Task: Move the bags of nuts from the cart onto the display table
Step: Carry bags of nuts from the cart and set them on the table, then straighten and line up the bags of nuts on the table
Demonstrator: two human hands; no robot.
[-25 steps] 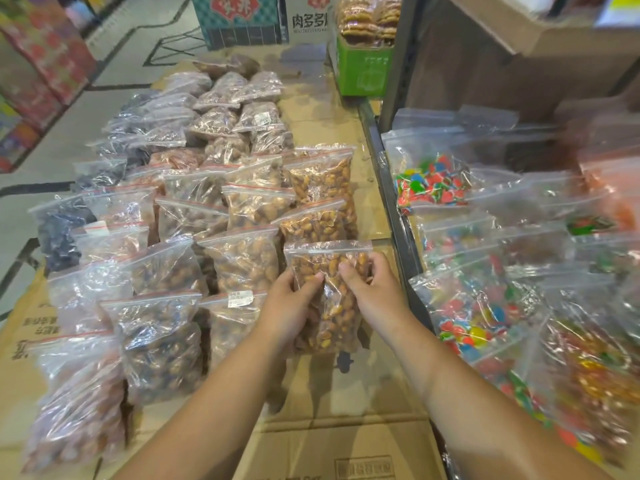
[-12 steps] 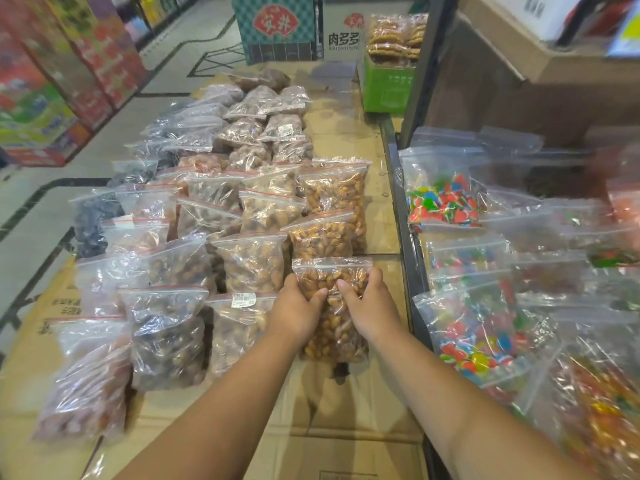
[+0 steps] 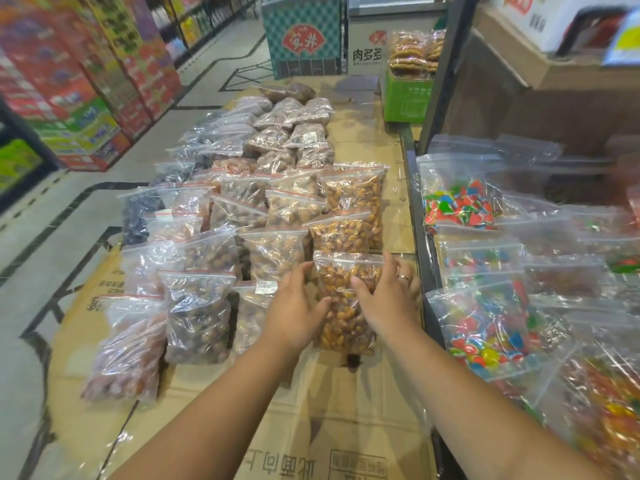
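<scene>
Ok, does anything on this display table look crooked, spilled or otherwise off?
Nothing looks spilled. The reddish bag at the near-left corner lies slanted, out of line with the straight rows. A small dark patch shows on the cardboard just below the front golden-nut bag; hole or stain, I cannot tell.

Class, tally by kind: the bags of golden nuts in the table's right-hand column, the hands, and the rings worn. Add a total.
Golden nut bags: 3
Hands: 2, left hand and right hand
Rings: 1
Total: 6
</scene>
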